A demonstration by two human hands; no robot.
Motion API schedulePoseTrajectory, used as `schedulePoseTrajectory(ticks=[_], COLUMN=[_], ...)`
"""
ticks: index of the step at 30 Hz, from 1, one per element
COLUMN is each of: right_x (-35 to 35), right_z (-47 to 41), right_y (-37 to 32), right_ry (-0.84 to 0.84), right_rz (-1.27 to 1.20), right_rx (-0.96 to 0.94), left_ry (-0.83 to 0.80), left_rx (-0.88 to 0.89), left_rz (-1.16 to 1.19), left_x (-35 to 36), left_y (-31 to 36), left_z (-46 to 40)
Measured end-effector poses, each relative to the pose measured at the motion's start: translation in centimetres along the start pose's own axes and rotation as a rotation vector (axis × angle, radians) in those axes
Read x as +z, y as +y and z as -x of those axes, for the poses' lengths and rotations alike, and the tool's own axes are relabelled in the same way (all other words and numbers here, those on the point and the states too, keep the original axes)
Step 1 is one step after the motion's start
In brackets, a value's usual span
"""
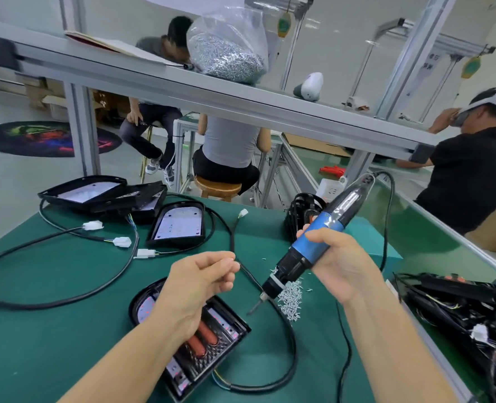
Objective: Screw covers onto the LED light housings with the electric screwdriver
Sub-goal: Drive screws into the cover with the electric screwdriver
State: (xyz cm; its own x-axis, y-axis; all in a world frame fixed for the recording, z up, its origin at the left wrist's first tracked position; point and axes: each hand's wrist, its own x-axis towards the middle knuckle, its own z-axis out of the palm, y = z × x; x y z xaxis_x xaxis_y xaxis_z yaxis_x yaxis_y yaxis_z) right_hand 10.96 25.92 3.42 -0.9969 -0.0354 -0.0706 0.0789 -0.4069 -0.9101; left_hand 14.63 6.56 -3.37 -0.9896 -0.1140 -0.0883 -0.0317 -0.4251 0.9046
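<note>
Left hand (200, 283) hovers over LED housing (212, 344) on green bench (52, 330), fingertips pinched, contents unclear. Right hand (337, 263) grips blue electric screwdriver (308, 245), bit angled down beside screw pile (292, 299).
</note>
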Motion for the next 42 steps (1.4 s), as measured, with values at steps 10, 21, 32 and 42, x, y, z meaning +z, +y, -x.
schedulePoseTrajectory(ticks=[10, 21, 32, 42], right_x=[1.8, -0.2, 1.5, 1.2], right_z=[0.4, 1.1, 2.4, 1.4], right_y=[0.7, -0.1, 2.0, -0.3], right_ry=[0.305, -0.203, 0.219, 0.394], right_rz=[0.121, -0.070, -0.249, -0.326], right_rx=[-0.374, -0.283, -0.145, -0.248], left_ry=[-0.031, -0.235, 0.310, 0.080], left_rx=[0.316, 0.115, 0.763, 0.623], left_rz=[-0.301, -0.268, -0.813, -0.518], left_x=[6.3, 9.7, 9.1, 7.2], left_y=[-0.5, -1.5, -3.4, -1.7], left_z=[0.4, 0.1, 0.2, 0.5])
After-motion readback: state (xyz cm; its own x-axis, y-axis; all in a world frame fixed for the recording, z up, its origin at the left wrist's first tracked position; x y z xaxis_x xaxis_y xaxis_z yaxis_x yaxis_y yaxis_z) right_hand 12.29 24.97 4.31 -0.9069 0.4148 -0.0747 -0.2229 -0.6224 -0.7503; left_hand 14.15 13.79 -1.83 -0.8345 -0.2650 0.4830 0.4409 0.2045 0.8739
